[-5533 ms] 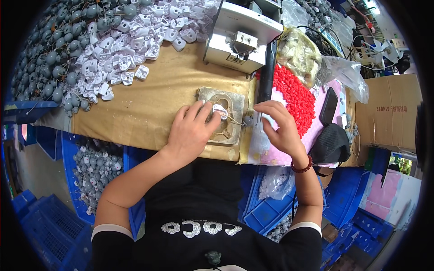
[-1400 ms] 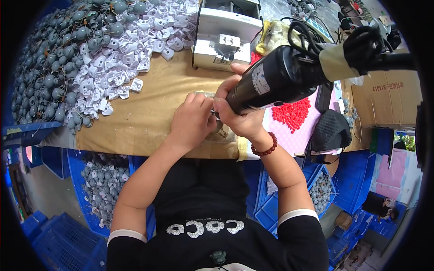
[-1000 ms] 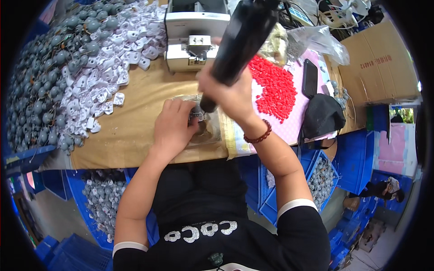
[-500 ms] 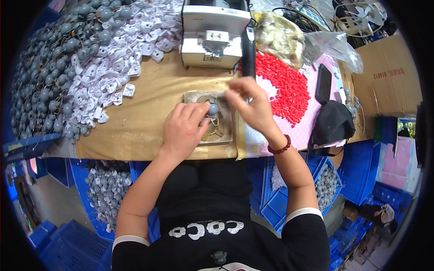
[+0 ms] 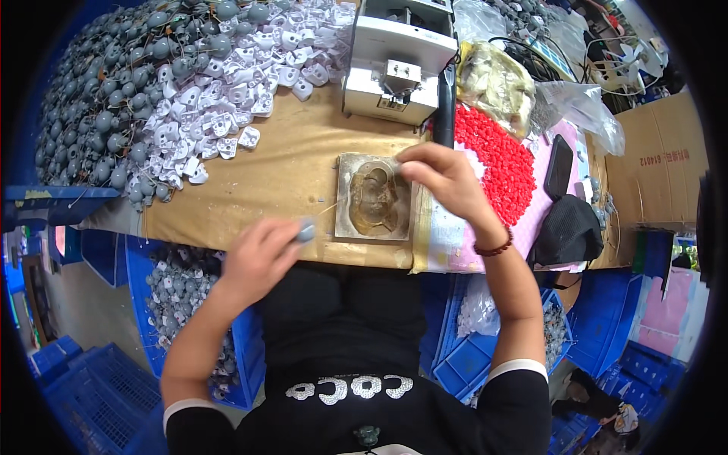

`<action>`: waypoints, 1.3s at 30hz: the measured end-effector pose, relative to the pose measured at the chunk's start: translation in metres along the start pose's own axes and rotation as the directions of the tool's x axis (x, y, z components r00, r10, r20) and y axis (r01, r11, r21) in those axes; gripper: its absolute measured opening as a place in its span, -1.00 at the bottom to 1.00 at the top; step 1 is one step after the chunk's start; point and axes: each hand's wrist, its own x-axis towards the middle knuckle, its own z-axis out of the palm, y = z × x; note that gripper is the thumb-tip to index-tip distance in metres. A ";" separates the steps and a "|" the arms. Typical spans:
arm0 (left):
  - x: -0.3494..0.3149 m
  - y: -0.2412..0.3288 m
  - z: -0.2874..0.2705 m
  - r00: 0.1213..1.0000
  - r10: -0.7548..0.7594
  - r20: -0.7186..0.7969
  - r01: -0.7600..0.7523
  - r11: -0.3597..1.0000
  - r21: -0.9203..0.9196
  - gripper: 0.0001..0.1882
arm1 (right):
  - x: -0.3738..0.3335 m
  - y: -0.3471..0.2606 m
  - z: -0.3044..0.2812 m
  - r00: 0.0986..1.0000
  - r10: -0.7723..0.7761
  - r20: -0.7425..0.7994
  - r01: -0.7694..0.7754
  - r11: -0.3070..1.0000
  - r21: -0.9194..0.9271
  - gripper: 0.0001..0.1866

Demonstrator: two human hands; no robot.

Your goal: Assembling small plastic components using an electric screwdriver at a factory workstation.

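1. Left hand (image 5: 260,258) is pinching the ball (image 5: 305,230) near the edge of the table (image 5: 265,182); a sloppy grip might be risking a drop.
2. Wire (image 5: 326,208) is trailing toward the block (image 5: 374,199), could be snagging.
3. Right hand (image 5: 451,182) is curling; can't tell if it's holding anything.

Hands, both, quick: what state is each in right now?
Left hand: closed, holding a grey ball.
Right hand: partly curled; whether it holds anything cannot be told.

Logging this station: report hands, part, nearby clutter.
Left hand holding grey ball part. Right hand by metal fixture, grip unclear. Red pieces piled right of fixture.
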 end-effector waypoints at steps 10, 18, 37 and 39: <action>-0.175 -0.064 -0.114 0.249 -0.517 0.819 0.271 0.849 0.453 -0.71 | -0.052 0.063 -0.093 0.996 0.090 0.020 -0.036 0.576 -0.817 -0.81; 0.048 -0.085 -0.048 0.999 0.029 0.038 -0.045 0.858 0.512 -0.70 | -0.048 0.080 -0.089 0.998 0.027 0.048 0.026 0.536 -0.844 -0.89; 0.108 0.018 0.075 0.995 0.013 0.097 -0.004 0.996 -0.093 -0.57 | -0.004 0.023 0.020 0.858 -0.491 0.150 0.510 0.781 -0.359 -0.74; 0.103 0.019 0.077 0.999 -0.045 0.014 0.046 0.990 -0.136 -0.48 | -0.002 0.028 0.031 0.823 -0.538 0.182 0.560 0.713 -0.422 -0.74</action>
